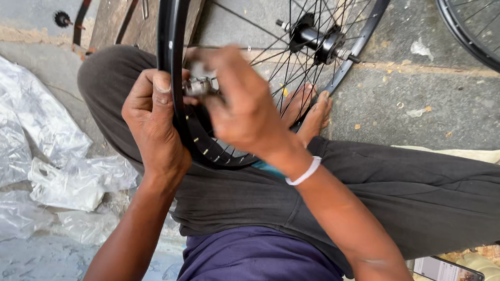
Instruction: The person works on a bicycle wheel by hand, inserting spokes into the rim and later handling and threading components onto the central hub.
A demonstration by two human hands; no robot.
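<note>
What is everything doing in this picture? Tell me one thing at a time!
Bicycle wheel: upright on the lap, gripped at the rim.
Left hand: closed around the rim.
Right hand: fingers on a small metal tool at the rim.
Metal tool: pressed against the rim, partly hidden.
Second wheel: on the ground, untouched.
Plastic wrap: crumpled, lying loose.
Phone: screen lit, lying flat.

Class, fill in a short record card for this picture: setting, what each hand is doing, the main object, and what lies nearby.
Setting: person seated cross-legged on a stone floor
Left hand: grips the black wheel rim
Right hand: fingers on a small metal part at the rim
Wheel: spoked, black hub
Nearby: clear plastic wrap, phone, second wheel
</note>
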